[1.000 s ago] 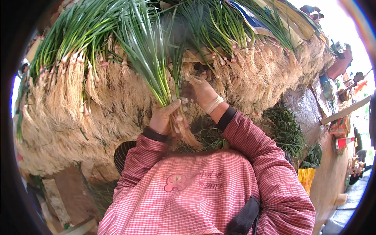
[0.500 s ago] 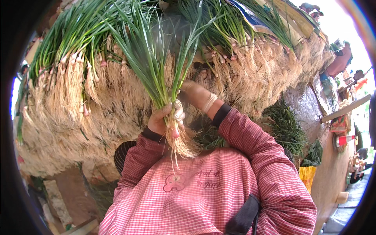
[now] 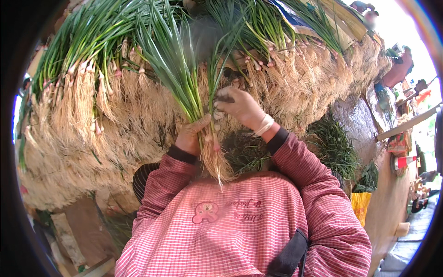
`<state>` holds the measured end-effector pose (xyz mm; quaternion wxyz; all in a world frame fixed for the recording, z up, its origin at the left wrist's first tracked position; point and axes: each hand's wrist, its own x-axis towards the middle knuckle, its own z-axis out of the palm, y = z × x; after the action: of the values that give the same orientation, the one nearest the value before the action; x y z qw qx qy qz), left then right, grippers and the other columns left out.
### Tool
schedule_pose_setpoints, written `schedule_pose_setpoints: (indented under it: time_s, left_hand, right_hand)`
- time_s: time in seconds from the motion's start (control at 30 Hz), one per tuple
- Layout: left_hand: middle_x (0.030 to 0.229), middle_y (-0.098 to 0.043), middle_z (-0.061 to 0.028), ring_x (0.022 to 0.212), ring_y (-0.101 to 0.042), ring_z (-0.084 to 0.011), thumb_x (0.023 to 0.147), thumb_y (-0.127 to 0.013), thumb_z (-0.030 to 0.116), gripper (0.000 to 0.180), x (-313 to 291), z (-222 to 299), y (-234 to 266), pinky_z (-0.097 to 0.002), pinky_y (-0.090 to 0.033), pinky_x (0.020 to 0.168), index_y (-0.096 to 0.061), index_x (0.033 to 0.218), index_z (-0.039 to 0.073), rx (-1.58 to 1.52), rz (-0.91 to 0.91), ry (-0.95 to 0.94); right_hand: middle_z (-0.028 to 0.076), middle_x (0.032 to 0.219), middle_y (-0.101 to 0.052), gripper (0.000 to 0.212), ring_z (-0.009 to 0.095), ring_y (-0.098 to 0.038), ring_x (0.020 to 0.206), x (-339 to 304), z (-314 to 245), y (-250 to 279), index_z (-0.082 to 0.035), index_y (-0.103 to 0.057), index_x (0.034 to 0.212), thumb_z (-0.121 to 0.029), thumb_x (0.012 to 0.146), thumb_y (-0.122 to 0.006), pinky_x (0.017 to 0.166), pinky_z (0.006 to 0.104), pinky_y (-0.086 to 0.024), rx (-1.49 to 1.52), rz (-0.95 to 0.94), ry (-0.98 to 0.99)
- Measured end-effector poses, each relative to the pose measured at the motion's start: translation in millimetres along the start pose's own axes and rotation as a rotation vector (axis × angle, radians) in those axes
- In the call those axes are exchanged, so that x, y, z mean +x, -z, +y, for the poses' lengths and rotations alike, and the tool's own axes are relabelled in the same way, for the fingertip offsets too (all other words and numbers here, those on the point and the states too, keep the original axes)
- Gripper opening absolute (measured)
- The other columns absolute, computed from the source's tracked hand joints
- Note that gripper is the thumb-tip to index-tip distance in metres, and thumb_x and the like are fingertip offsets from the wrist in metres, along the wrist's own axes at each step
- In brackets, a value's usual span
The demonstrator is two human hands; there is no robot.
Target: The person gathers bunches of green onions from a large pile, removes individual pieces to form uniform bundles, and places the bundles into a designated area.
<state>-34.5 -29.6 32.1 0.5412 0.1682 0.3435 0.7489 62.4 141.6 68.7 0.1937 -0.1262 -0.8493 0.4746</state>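
Observation:
A bunch of green garlic (image 3: 193,90) stands upright before my chest, its long leaves fanned upward, its small pale pink bulbs and stringy roots (image 3: 215,162) hanging down. My left hand (image 3: 190,135) is wrapped around the stalks just above the bulbs, thumb across the front. On the bunch's right side is my right hand (image 3: 243,110), in a pale glove with a band at the wrist. Its fingers are curled together against the right-hand stalks near my left fingertips; what they pinch is too small to make out.
A high heap of green garlic (image 3: 83,69) spreads across the far side, roots hanging toward me. Loose green leaves (image 3: 334,147) lie at the right, near a yellow bag (image 3: 361,205). A wooden bar (image 3: 406,123) and a red-and-white cone (image 3: 404,162) are farther right.
My right hand has drawn back slightly to the right and its fingers now show more plainly. The bunch has shifted slightly right and its roots have swung, still in my left hand.

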Motion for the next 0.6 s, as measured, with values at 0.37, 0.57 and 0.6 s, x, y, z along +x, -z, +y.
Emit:
schedule_pose_setpoints:
  time_s: [0.37, 0.57, 0.6]
  left_hand:
    - [0.081, -0.068, -0.0096, 0.060, -0.066, -0.0241, 0.093, -0.065, 0.023, 0.026, -12, 11, -7, -0.0349, -0.056, 0.051, -0.065, 0.103, -0.001, 0.174, 0.047, 0.117]
    - [0.085, -0.069, -0.0082, 0.060, -0.065, -0.0183, 0.091, -0.068, 0.020, 0.027, -6, 7, -5, -0.0308, -0.056, 0.054, -0.066, 0.108, -0.001, 0.239, 0.019, 0.077]
    - [0.086, -0.069, -0.0083, 0.059, -0.064, -0.0174, 0.090, -0.069, 0.019, 0.026, -7, 8, -9, -0.0300, -0.056, 0.055, -0.065, 0.108, -0.001, 0.240, 0.047, 0.084]
  right_hand:
    - [0.005, 0.082, -0.062, 0.027, 0.015, -0.056, 0.069, -16, 9, 78, -0.007, -0.063, 0.092, -0.031, 0.098, -0.054, 0.064, 0.0283, -0.046, 0.854, -0.238, 0.064]
    - [0.014, 0.100, -0.068, 0.038, 0.030, -0.066, 0.088, -19, -3, 44, -0.005, -0.064, 0.114, -0.037, 0.094, -0.060, 0.081, 0.0387, -0.052, -0.454, -0.174, -0.087]
    - [0.015, 0.101, -0.068, 0.038, 0.032, -0.066, 0.089, -15, -5, 39, -0.005, -0.064, 0.113, -0.036, 0.093, -0.060, 0.081, 0.0397, -0.052, -0.209, -0.156, -0.107]
